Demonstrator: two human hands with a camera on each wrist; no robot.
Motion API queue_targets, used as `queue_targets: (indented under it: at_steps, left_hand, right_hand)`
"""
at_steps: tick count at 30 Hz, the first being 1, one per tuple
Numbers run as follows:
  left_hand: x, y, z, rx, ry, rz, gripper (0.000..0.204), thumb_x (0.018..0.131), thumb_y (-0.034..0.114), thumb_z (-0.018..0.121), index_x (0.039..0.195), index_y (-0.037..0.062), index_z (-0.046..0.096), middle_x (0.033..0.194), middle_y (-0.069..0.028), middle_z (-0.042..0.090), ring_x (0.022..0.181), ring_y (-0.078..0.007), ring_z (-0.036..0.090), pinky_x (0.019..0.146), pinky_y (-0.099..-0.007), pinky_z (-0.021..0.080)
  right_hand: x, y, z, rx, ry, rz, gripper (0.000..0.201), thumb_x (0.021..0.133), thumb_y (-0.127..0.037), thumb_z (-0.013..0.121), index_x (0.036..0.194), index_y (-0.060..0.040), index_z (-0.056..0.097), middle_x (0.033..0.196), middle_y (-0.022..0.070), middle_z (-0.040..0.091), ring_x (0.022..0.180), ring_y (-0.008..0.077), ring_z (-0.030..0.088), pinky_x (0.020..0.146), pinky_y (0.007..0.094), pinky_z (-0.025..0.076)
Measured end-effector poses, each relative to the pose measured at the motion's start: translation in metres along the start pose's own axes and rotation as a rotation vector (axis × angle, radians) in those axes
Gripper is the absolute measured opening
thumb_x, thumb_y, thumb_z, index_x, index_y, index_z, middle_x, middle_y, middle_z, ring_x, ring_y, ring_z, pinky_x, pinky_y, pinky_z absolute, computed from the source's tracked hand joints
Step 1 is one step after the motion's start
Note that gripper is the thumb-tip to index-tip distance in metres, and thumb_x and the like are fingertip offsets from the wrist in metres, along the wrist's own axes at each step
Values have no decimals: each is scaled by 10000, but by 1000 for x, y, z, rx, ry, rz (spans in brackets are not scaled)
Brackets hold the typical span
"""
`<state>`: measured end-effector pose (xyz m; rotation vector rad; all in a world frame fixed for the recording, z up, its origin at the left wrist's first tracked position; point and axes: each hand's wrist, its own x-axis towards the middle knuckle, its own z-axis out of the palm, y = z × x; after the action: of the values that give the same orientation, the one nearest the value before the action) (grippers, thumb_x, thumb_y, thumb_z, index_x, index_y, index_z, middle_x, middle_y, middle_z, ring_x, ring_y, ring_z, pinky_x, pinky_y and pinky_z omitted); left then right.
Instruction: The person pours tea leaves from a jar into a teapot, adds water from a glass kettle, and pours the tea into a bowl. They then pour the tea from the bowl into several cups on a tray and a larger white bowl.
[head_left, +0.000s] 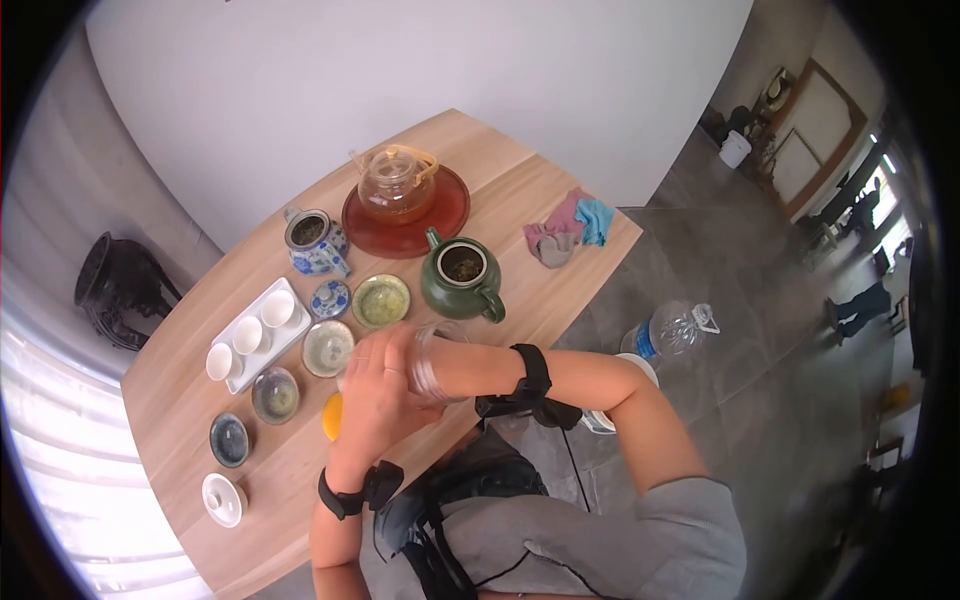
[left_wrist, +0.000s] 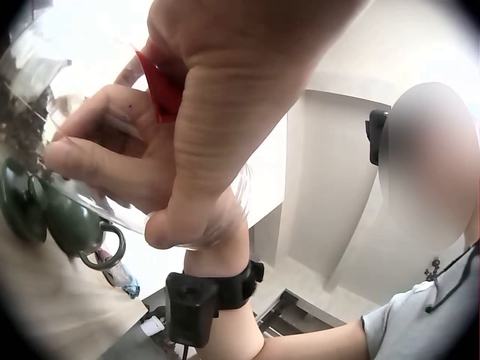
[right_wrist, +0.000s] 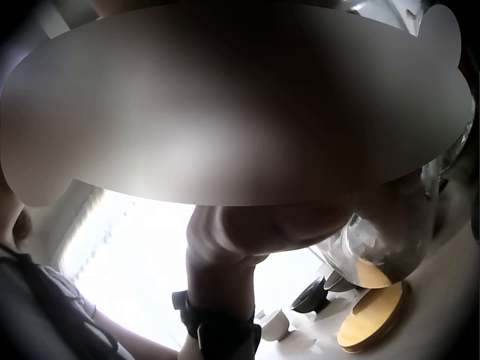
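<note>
My left hand (head_left: pixel 378 392) grips a clear glass jar (head_left: pixel 424 365) near its mouth, above the table's front edge. Into that mouth reaches my right hand (left_wrist: pixel 120 150), with the rim around the wrist; its thumb and bent fingers show through the glass in the left wrist view. Dark tea leaves (left_wrist: pixel 26 112) lie beyond the fingertips; I cannot tell whether they pinch any. A red piece (left_wrist: pixel 166 97) shows beside the left hand. Below the jar lies a yellow round lid (right_wrist: pixel 371 319). Close by stands a lidless green teapot (head_left: pixel 440 290) with dark leaves inside.
Behind are a glass teapot (head_left: pixel 400 185) on a red round tray (head_left: pixel 360 242) and a blue-and-white teapot (head_left: pixel 318 262). White cups (head_left: pixel 278 308) on a white tray (head_left: pixel 236 384), several small bowls (head_left: pixel 382 300) and a white lid (head_left: pixel 222 500) stand left. Cloths (head_left: pixel 560 235) lie right.
</note>
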<state>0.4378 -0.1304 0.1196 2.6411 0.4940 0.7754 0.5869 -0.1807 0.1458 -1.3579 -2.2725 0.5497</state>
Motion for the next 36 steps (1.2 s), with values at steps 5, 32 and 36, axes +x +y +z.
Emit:
queue_targets:
  at_steps: [5, 32, 36]
  left_hand:
    - [-4, -7, -5, -20, 53, -63, 885, 426, 129, 834, 1203, 57, 417, 1128, -144, 539, 1039, -355, 526, 891, -434, 426]
    - [-29, -25, -37, -66, 288, -238, 857, 500, 176, 844, 1218, 38, 397, 1113, -170, 538, 1000, -372, 543, 835, -420, 461]
    - [-38, -25, -46, -89, 354, -299, 861, 497, 176, 851, 1217, 41, 399, 1109, -157, 546, 994, -357, 553, 837, -413, 466]
  right_hand:
    - [-1, 4, -1, -65, -63, 55, 75, 714, -71, 630, 756, -15, 603, 766, 143, 631, 767, 324, 623, 638, 375, 491]
    - [25, 132, -64, 279, 165, 543, 171, 857, -70, 555, 726, 39, 571, 613, 89, 619, 498, 144, 602, 451, 263, 480]
    - [101, 98, -68, 316, 314, 316, 169, 835, -72, 550, 711, 39, 575, 624, 107, 631, 506, 155, 617, 455, 272, 485]
